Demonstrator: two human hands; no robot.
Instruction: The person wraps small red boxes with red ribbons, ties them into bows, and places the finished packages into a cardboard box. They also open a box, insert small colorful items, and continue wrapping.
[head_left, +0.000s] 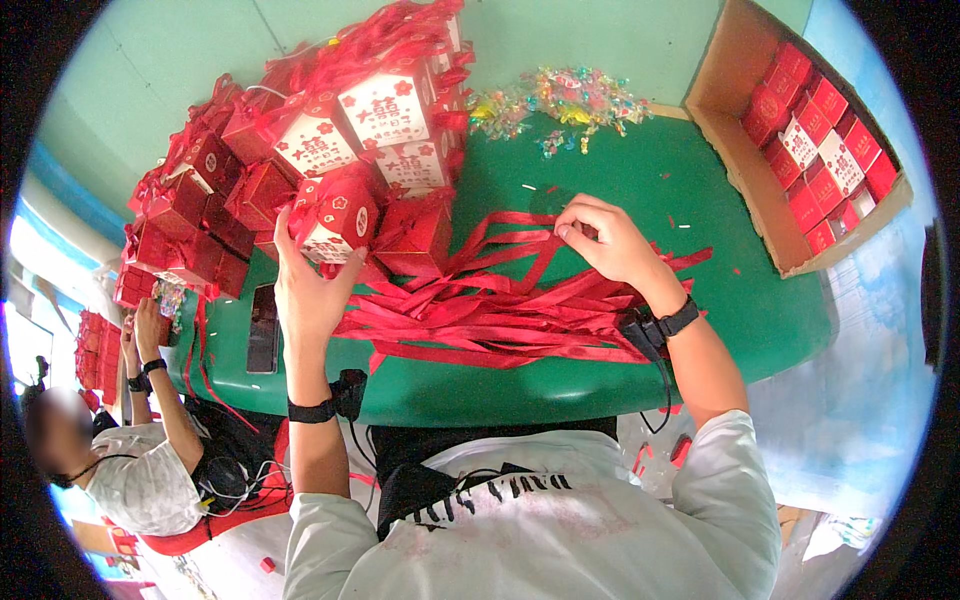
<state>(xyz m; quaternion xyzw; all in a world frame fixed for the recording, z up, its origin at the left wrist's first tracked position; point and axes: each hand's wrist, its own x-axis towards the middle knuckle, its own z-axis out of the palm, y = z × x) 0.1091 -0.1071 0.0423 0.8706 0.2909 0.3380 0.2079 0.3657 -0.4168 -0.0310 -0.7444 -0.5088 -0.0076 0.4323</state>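
Note:
My left hand (311, 292) grips a small red and white gift box (341, 217) with a red ribbon on top, its thumb at the lower right and fingers at the left side. The box is at the front of a tall stack of similar boxes (386, 112); whether it rests on anything is hidden. Farther right, my right hand (611, 244) has its fingers curled together, with the ends of red ribbon (517, 219) at the fingertips. Below and between both hands lies a loose heap of long red satin ribbons (495, 322) on the green table (517, 401).
Wrapped candies (570, 97) lie piled at the back. An open cardboard carton (720, 142) on the right holds several red boxes (817, 187). Left of my left forearm lies a smartphone (262, 330). Another person (142, 465) works at the far left, both hands raised near stacked boxes.

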